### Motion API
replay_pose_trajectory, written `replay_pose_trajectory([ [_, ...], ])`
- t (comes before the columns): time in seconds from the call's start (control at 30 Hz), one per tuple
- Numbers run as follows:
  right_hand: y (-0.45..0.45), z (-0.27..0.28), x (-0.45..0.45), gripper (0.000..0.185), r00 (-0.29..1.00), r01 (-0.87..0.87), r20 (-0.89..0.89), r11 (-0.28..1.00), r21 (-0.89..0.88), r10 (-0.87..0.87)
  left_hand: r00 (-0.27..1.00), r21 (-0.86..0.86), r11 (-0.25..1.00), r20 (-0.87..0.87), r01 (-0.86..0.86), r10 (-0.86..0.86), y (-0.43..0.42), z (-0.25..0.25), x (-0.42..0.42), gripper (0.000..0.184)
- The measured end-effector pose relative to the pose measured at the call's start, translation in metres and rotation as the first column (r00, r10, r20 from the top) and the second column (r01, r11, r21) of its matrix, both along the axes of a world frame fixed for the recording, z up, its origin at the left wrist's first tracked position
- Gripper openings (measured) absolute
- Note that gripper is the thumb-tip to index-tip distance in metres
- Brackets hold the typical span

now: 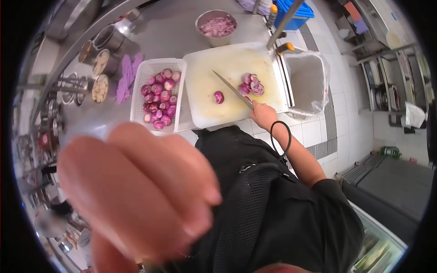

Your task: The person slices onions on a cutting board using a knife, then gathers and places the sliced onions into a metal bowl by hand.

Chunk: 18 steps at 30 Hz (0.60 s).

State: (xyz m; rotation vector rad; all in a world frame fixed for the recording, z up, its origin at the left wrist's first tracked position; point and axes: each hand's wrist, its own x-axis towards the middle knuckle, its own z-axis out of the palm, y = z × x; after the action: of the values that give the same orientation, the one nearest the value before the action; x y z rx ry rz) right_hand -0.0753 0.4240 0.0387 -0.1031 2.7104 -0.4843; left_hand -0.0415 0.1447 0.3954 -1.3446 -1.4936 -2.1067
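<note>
One red onion point(219, 97) sits ahead-left of the right hand point(265, 116), clamped on the knife point(231, 88); left hand point(136, 186) raised, grip unclear: best steady onion, knuckles tucked.

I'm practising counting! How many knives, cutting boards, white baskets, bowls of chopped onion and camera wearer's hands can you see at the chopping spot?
Knife: 1
Cutting board: 1
White basket: 1
Bowl of chopped onion: 1
Left hand and right hand: 2
Total: 6
</note>
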Motion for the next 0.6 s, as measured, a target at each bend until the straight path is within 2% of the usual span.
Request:
replay_pose_trajectory([
  [0.03, -0.001, 0.003, -0.002, 0.025, 1.0, -0.019, -0.006, 1.0, -0.002, 0.019, 0.956, -0.058, 0.991, 0.261, -0.12, 0.131, 0.007, 0.026, 0.023, 0.056],
  [0.07, -0.002, 0.008, -0.003, 0.027, 0.999, -0.02, 0.031, 1.0, 0.016, 0.02, 0.83, -0.139, 0.967, 0.495, -0.213, 0.255, 0.012, 0.049, 0.044, 0.043],
  [0.13, -0.005, 0.011, -0.002, 0.028, 0.998, -0.015, 0.068, 0.999, 0.034, 0.013, 0.636, -0.238, 0.932, 0.682, -0.273, 0.36, 0.011, 0.053, 0.05, 0.039],
  [0.2, -0.004, 0.011, -0.002, 0.029, 0.998, -0.004, 0.068, 0.999, 0.048, 0.001, 0.751, -0.277, 0.929, 0.551, -0.247, 0.364, 0.007, 0.043, 0.043, 0.033],
  [0.27, -0.003, 0.008, -0.002, 0.029, 0.998, -0.005, 0.066, 0.998, 0.059, 0.001, 0.901, -0.302, 0.924, 0.291, -0.233, 0.323, 0.003, 0.034, 0.036, 0.027],
  [0.33, -0.006, 0.007, -0.003, 0.029, 0.998, -0.014, 0.062, 0.998, 0.062, 0.01, 0.954, -0.322, 0.915, 0.095, -0.242, 0.286, 0.0, 0.03, 0.029, 0.022],
  [0.43, -0.006, 0.007, 0.001, 0.026, 1.0, 0.009, 0.019, 0.999, 0.032, -0.01, 0.967, -0.323, 0.912, -0.115, -0.254, 0.229, -0.007, 0.024, 0.012, 0.018],
  [0.53, -0.004, 0.005, -0.003, 0.028, 0.999, 0.004, 0.041, 0.999, 0.051, -0.006, 0.939, -0.421, 0.84, -0.133, -0.343, 0.317, -0.003, -0.021, -0.03, 0.02],
  [0.6, -0.007, 0.002, -0.006, 0.026, 0.999, -0.03, -0.016, 1.0, -0.007, 0.03, 0.904, -0.601, 0.739, 0.065, -0.303, 0.423, 0.008, -0.106, -0.067, 0.019],
])
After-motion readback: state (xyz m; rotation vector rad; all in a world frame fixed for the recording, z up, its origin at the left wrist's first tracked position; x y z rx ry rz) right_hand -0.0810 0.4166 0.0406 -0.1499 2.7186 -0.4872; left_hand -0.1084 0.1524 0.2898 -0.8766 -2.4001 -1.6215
